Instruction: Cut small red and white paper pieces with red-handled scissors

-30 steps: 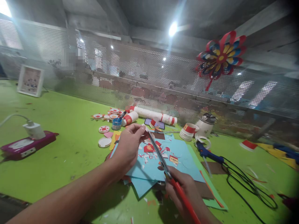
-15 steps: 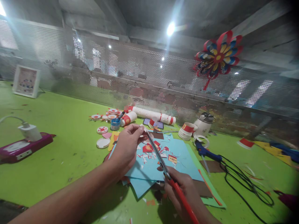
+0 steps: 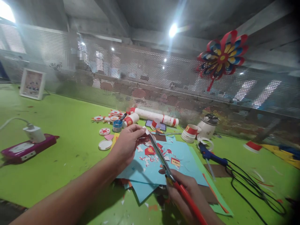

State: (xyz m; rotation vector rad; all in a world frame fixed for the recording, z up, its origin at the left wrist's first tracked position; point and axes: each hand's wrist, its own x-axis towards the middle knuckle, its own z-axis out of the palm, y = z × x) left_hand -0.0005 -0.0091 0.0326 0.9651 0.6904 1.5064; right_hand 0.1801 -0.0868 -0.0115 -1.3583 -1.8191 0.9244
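Observation:
My left hand (image 3: 126, 142) pinches a small white piece of paper (image 3: 146, 131) between thumb and fingers. Scissors with red handles (image 3: 187, 200) are in my right hand (image 3: 184, 187), their long blades pointing up and away to the paper's edge. The blades look nearly closed; whether paper lies between them is too small to tell. Beneath both hands is a light blue sheet (image 3: 187, 162), strewn with red and white paper scraps (image 3: 150, 151) and a small yellow and red piece (image 3: 175, 162).
A glue gun (image 3: 212, 155) with a looped black cable lies right. White and red paper tubes (image 3: 154, 116), a blue paint jar (image 3: 117, 125), a phone (image 3: 161, 126) and paper rings (image 3: 188, 134) stand behind. A purple power strip (image 3: 28, 148) sits left; a paper flower (image 3: 222, 57) hangs above.
The whole view has swung slightly left, so things appear farther right. Both hands keep their holds, with the scissor tips still at the white paper.

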